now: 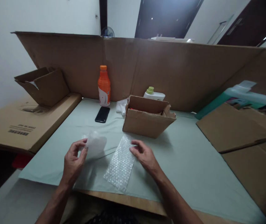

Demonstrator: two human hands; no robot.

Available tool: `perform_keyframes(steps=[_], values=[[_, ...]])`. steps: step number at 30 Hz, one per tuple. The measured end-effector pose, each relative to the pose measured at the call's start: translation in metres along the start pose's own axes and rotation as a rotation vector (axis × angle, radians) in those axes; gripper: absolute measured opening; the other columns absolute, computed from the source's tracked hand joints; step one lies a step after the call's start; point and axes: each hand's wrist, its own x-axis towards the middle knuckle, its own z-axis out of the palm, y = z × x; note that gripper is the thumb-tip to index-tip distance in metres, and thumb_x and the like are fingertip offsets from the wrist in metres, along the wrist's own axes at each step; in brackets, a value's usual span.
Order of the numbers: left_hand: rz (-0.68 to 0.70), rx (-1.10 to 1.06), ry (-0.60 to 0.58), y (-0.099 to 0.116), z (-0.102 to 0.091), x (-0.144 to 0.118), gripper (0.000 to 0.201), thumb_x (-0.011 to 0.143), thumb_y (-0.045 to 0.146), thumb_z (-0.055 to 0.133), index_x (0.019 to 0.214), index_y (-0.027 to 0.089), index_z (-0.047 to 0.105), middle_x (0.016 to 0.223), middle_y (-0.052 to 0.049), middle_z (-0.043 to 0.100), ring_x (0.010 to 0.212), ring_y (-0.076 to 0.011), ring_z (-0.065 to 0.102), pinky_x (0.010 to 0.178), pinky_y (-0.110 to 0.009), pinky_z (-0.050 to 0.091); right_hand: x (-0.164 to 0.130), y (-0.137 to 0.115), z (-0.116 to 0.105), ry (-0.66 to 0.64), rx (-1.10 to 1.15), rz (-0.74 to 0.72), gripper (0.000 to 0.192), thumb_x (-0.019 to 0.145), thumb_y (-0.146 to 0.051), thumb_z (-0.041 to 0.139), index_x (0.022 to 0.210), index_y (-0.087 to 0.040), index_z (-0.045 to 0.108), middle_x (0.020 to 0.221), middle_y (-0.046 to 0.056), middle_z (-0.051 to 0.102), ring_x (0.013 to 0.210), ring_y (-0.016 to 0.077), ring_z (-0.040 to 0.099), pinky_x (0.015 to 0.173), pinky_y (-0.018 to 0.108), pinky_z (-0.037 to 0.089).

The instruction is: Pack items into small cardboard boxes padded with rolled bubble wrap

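Left-hand [73,160] grip — blurred white item [95,144]

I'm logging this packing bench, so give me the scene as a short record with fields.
left hand: left hand pinches a small whitish wrapped item, blurred
right hand: right hand presses fingertips on the bubble wrap sheet
surface: pale green table cover
behind the hands: open cardboard box
further back: orange bottle, black phone, white bottle with green cap
backdrop: cardboard wall
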Motion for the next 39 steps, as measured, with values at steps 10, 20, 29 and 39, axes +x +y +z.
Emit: perform_keyframes(steps=[10,20,29,39], values=[[0.195,-0.225,-0.35,0.054,-0.004,-0.108,0.028,0.098,0.023,0.051,0.124,0.033,0.057,0.12,-0.008,0.069,0.121,-0.0259,0.063,0.1,-0.045,0.055,-0.043,-0.024,0.083,-0.475,0.984,0.417,0.043,0.061,-0.049,0.089,0.081,-0.017,0.069,0.069,-0.001,0.07,0.058,0.0123,0.063,0.058,0.023,0.05],[0.444,0.348,-0.768,0.023,0.02,-0.077,0.06,0.071,0.008,0.056,0.129,0.023,0.056,0.136,-0.013,0.056,0.129,-0.0338,0.049,0.105,-0.056,0.046,-0.05,-0.035,-0.041,0.194,0.822,0.115,0.046,0.069,-0.035,0.083,0.109,-0.025,0.062,0.094,0.002,0.077,0.076,0.021,0.074,0.07,0.032,0.06],[0.468,0.536,-0.848,0.034,0.038,-0.084,0.018,0.078,0.003,0.052,0.082,0.018,0.061,0.091,-0.007,0.063,0.09,-0.0249,0.052,0.082,-0.042,0.044,-0.063,-0.046,-0.035,0.12,0.752,0.143,0.048,0.078,-0.038,0.072,0.122,-0.024,0.06,0.106,0.007,0.077,0.083,0.0257,0.075,0.075,0.039,0.061],[0.466,0.39,-0.809,0.03,0.016,-0.129,0.022,0.068,0.0,0.056,0.078,0.02,0.057,0.083,-0.005,0.063,0.083,-0.0233,0.052,0.073,-0.038,0.04,-0.006,0.021,0.034,0.24,0.498,0.104,0.039,0.073,-0.045,0.069,0.102,-0.022,0.058,0.09,0.005,0.076,0.075,0.0221,0.07,0.071,0.036,0.058]])
